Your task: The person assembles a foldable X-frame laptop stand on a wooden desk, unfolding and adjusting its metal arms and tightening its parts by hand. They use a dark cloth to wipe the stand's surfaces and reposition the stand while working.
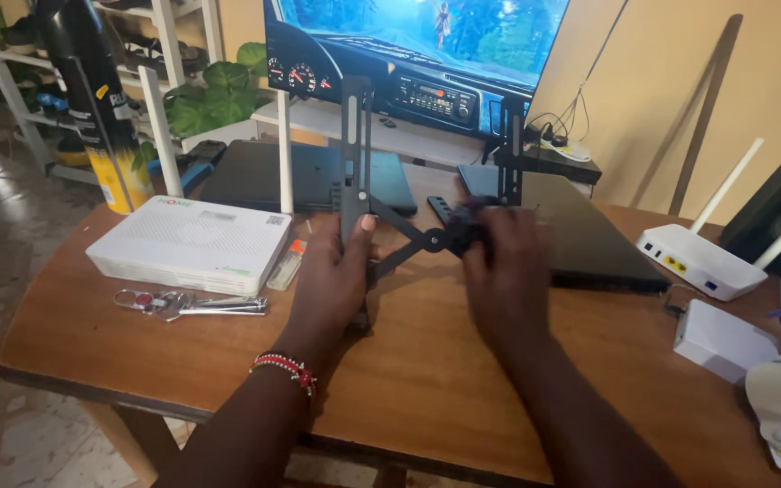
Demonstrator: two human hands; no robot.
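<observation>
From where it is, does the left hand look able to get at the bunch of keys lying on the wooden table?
Probably yes: the bunch of metal keys lies just beside the left hand, with bare wooden table between them. That hand would first have to release the black folding metal stand.

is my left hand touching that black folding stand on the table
Touching. The head view shows the left hand wrapped around one upright bar of the black folding stand, thumb pressed flat against it.
</observation>
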